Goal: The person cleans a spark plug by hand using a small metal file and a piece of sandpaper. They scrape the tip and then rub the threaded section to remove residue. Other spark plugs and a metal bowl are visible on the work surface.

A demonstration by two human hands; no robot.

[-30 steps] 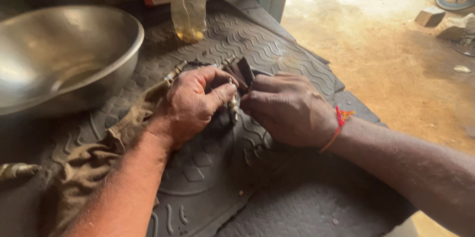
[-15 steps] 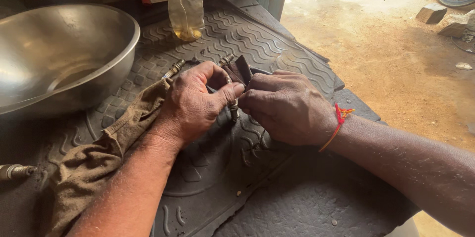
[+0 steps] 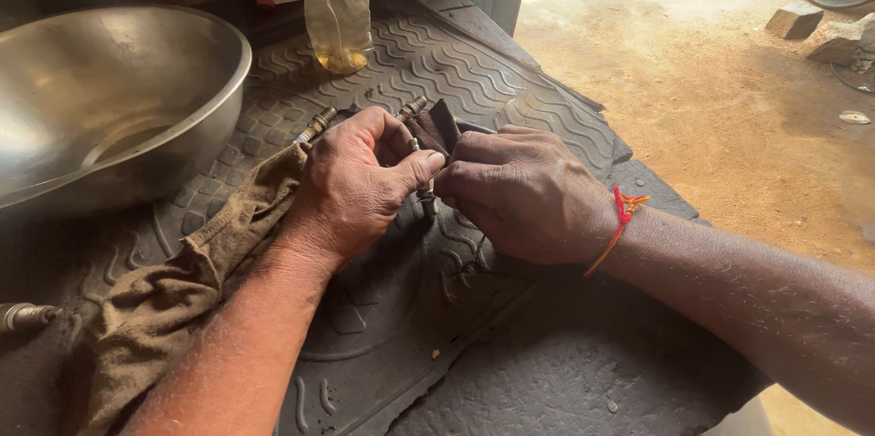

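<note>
In the head view, the left hand (image 3: 351,185) and the right hand (image 3: 524,194) meet in the middle of the frame, both clenched on a small metal fitting (image 3: 425,190) between their fingertips. A dark rag piece (image 3: 439,126) sticks up just above them. They work over a ribbed rubber mat (image 3: 456,62). A brown cloth (image 3: 164,299) lies under the left forearm, a steel bowl (image 3: 100,99) stands at upper left.
</note>
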